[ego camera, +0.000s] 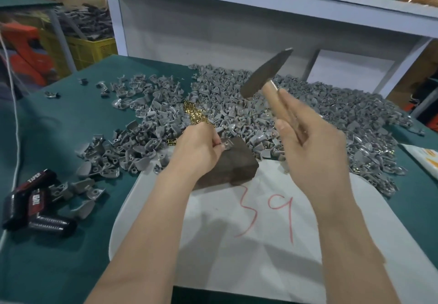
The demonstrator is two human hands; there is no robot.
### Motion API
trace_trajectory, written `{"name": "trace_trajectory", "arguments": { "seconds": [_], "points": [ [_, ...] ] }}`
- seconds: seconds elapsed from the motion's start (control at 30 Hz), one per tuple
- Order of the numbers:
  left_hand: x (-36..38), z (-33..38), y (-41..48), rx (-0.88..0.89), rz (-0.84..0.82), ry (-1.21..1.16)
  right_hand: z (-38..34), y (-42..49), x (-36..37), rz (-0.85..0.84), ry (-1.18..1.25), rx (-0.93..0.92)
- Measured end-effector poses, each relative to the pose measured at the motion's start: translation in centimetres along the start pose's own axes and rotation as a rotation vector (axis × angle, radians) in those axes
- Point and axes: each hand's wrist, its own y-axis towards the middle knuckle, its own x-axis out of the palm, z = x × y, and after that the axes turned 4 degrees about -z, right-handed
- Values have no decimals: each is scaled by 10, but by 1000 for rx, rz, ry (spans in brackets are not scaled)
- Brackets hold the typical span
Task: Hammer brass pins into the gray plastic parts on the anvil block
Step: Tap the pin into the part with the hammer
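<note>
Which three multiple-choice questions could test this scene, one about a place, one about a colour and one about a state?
1. Where is the gray part that the left hand pinches?
A. in a yellow crate
B. on the anvil block
C. on the floor

2. What colour is the number written on the white cloth?
A. red
B. blue
C. black

3. How is the hammer?
A. lying flat on the table
B. resting on the block
C. raised in the right hand

Answers: 1 B, the part sits at the block's top edge under the fingers; 2 A, the strokes are red; 3 C, the hammer's head is in the air, clear of the block.
</note>
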Motion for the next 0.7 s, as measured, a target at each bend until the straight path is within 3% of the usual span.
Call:
{"name": "trace_trajectory", "arguments": {
  "seconds": [0.1,0.13,0.33,0.5,0.6,0.7],
  "points": [
    [-1,2,0,-13,-18,21,3,-3,4,-389,-147,52],
    [-2,3,0,-10,-20,31,6,-4,6,-422,-161,93],
    [-2,1,0,14,-27,68,36,8,29,-248,22,262],
    [1,2,-1,26,-26,61,62,6,45,-349,151,529],
    [0,2,0,40,-1,27,63,5,43,-356,-96,456],
    [-1,2,0,59,-15,-37,45,11,41,-156,-156,260]
  ]
}}
